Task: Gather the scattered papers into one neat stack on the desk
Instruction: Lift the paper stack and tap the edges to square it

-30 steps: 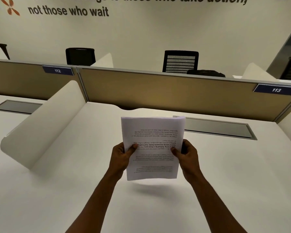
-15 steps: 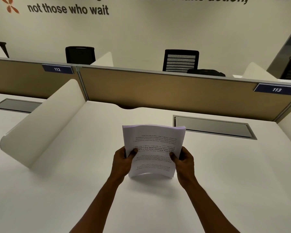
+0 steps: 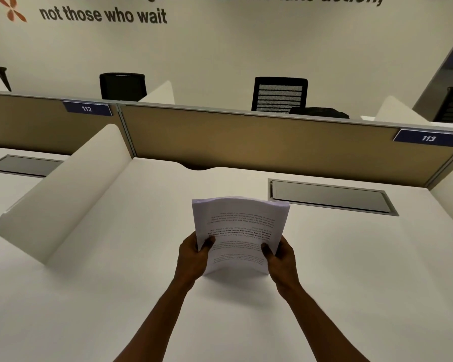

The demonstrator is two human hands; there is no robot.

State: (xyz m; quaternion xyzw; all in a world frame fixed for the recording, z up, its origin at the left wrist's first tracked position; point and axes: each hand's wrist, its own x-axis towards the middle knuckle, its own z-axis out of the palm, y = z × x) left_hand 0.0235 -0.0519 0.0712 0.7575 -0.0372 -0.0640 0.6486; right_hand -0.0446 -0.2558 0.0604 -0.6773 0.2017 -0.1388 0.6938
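A stack of white printed papers (image 3: 239, 228) stands nearly upright in the middle of the white desk (image 3: 351, 270), its lower edge down at the desk surface and its top bowing away from me. My left hand (image 3: 192, 257) grips the stack's left edge, thumb on the front sheet. My right hand (image 3: 281, 257) grips the right edge the same way. The print on the top sheet reads upside down. No loose sheets lie elsewhere on the desk.
A curved white side divider (image 3: 63, 202) rises at the left. A grey cable flap (image 3: 330, 195) is set into the desk behind the stack on the right. A tan partition (image 3: 259, 142) closes the back, with black chairs (image 3: 279, 94) beyond it.
Both hands have lowered the stack from above the desk until its bottom edge meets the surface; the sheets now lean further back and bow at the top.
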